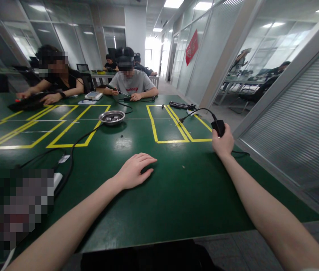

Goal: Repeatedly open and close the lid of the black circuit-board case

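My left hand [136, 171] rests palm down on the green table [165, 203], its fingers stretched out and nothing in them. Out to the right, my right hand [223, 142] grips a black power adapter [218, 128], holding it up near the table's right edge. From the adapter's top a black cable [201, 109] arches left to a small plug-like end [181, 120] at the yellow tape lines. A second piece of cord [241, 153] shows on the table behind my right wrist. My fingers hide part of the adapter.
A metal bowl [112, 118] with small silver pieces sits left of centre. A black cord [73, 150] runs along the left side. Beyond are a folded black tripod-like object [182, 105] and a white device [93, 95]. Two people [132, 81] work at the far side.
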A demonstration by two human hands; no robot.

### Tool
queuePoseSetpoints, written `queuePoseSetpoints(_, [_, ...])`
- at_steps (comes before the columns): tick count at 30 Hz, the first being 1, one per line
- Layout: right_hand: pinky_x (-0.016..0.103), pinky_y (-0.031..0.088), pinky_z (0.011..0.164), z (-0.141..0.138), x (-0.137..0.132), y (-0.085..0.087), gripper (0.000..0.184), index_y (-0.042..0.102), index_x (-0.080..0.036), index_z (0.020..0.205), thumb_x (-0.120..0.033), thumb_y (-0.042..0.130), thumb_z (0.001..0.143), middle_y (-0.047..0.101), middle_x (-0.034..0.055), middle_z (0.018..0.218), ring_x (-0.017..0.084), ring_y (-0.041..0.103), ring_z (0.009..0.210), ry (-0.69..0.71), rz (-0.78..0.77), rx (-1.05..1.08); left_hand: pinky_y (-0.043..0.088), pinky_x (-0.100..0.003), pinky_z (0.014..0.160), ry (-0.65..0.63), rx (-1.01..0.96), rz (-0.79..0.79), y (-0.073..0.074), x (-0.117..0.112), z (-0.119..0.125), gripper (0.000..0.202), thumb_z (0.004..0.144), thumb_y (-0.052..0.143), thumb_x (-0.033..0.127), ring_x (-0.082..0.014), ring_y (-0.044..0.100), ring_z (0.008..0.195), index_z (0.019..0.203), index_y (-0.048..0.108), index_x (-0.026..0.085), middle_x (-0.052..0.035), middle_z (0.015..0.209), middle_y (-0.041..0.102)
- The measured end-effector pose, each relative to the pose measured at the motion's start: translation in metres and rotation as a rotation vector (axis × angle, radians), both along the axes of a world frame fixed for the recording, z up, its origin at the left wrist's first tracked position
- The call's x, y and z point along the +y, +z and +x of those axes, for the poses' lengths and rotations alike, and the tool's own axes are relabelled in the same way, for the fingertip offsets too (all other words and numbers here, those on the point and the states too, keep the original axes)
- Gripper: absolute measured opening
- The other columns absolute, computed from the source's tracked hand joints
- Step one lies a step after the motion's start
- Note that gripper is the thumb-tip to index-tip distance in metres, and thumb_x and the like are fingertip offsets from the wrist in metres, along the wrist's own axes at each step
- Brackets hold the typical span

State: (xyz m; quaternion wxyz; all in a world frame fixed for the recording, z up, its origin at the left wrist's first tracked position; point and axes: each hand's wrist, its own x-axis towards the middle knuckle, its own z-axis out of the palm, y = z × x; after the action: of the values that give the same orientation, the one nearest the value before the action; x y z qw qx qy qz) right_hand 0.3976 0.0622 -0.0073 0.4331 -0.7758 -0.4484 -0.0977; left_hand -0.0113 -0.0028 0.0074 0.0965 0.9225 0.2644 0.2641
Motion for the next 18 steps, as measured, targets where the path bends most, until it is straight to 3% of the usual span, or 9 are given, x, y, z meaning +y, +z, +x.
queuePoseSetpoints(6, [0.047, 0.053, 0.091, 0.003, 0.006, -0.009, 0.060, 0.061, -0.020, 0.139, -0.049, 0.063, 0.086, 0.072, 0.0171, 0.114, 0.036, 0.068, 0.104, -0.001, -0.334, -0.015, 0.054, -0.046, 0.104, -0.004, -0.003, -0.025, -0.003, 0.002, 0.000, 0.031, 0.098, 0.058, 0.024, -0.0253, 0.064, 0.120, 0.128, 0.066, 0.020, -0.0095, 0.126, 0.073])
queuePoseSetpoints(13, [0.038, 0.054, 0.087, 0.005, 0.010, -0.012, 0.054, 0.073, -0.016, 0.124, -0.047, 0.071, 0.080, 0.069, 0.0163, 0.118, 0.032, 0.069, 0.103, 0.006, -0.310, -0.065, 0.053, -0.046, 0.105, -0.002, 0.017, -0.047, -0.004, 0.003, 0.000, 0.029, 0.098, 0.059, 0.024, -0.0257, 0.064, 0.120, 0.126, 0.066, 0.021, -0.0084, 0.127, 0.072])
queuePoseSetpoints(18, [0.039, 0.053, 0.087, 0.006, 0.006, -0.003, 0.047, 0.067, -0.013, 0.131, -0.039, 0.056, 0.094, 0.075, 0.0123, 0.091, 0.028, 0.071, 0.083, -0.001, -0.259, 0.109, 0.053, -0.046, 0.104, -0.010, 0.023, -0.052, -0.003, 0.002, 0.000, 0.029, 0.099, 0.058, 0.024, -0.0256, 0.064, 0.121, 0.127, 0.066, 0.021, -0.0082, 0.127, 0.072])
